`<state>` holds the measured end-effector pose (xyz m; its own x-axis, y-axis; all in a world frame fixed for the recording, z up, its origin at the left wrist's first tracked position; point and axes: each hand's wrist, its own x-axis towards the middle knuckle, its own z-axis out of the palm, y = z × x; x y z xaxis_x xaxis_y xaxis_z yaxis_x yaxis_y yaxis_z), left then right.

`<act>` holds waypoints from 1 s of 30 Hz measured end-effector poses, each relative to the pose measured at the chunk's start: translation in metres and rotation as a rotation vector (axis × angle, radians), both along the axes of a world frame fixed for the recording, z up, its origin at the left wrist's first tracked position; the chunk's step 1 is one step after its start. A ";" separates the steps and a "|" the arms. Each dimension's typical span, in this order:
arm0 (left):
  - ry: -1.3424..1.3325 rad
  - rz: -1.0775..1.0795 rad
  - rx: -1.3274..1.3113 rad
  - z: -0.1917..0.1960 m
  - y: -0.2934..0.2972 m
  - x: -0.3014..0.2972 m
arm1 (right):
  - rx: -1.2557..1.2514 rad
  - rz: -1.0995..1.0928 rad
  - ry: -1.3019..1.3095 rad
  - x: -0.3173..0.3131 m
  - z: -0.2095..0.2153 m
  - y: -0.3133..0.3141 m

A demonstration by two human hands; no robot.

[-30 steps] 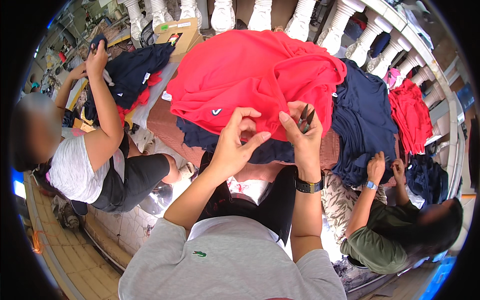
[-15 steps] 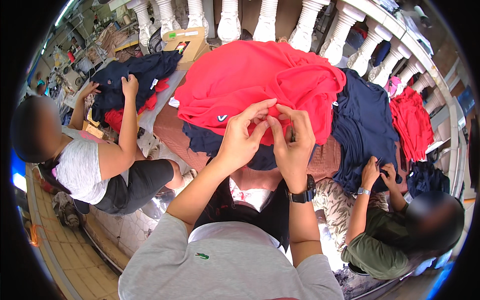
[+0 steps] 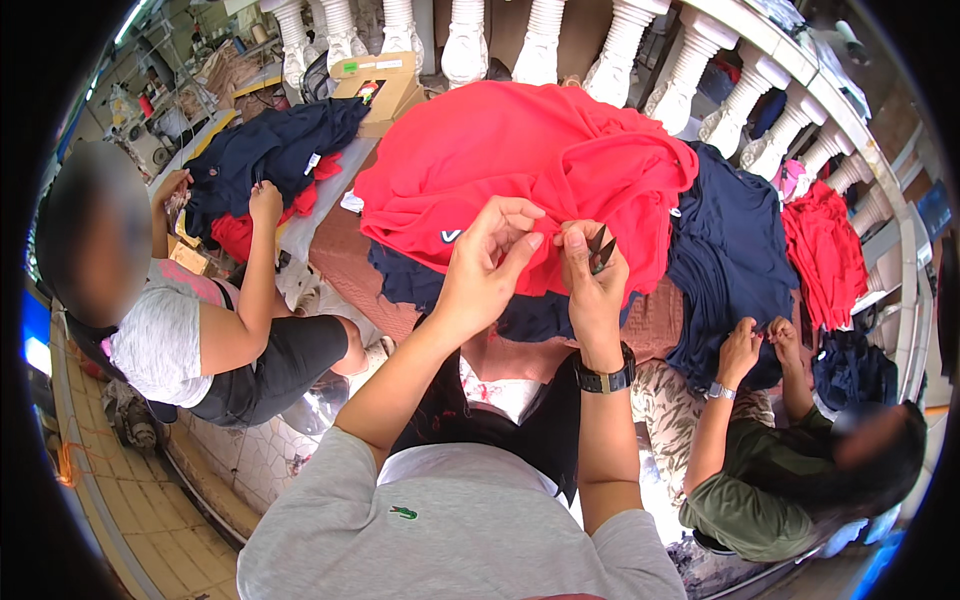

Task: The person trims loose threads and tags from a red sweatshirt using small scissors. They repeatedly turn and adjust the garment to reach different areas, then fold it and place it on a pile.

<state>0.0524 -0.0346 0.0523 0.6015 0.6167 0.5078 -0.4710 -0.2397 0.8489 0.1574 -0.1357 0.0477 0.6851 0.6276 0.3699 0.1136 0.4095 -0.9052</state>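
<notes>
In front of me a large red garment (image 3: 470,150) lies heaped over dark navy cloth (image 3: 405,280). My left hand (image 3: 490,260) hovers at its near side with curled fingers. Its index fingertip stands apart from the thumb, while the other fingers bend in by the thumb; anything pinched there is too small to make out. Close beside it, my right hand (image 3: 595,295) grips small dark thread snips (image 3: 600,249), their pointed blades spread and sticking up past the fingers. That hand's thumb and index fingertip meet near the red cloth. A dark watch (image 3: 606,377) circles my right wrist.
The heap rests on a brown padded surface (image 3: 345,262). Navy garments (image 3: 720,250) and another red garment (image 3: 822,255) lie right. One person handles navy cloth (image 3: 270,150) at left; another works at right. An open cardboard box (image 3: 385,95) stands before white balusters (image 3: 464,45).
My hands have drawn slightly apart. My right hand has turned, bringing the snips' blades into view above its fingers. The person at left has shifted a little.
</notes>
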 end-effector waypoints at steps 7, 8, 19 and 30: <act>0.046 0.224 0.367 0.008 0.001 -0.003 | -0.059 -0.055 -0.202 0.000 0.004 0.000; 0.108 0.193 0.385 0.012 -0.001 -0.005 | -0.088 -0.094 -0.305 -0.003 0.006 0.000; -0.049 0.113 0.253 -0.005 0.016 0.021 | -0.004 -0.421 -0.672 -0.017 0.014 -0.002; -0.192 0.015 0.161 0.061 0.043 0.081 | 0.152 -0.348 -0.433 0.049 0.074 0.027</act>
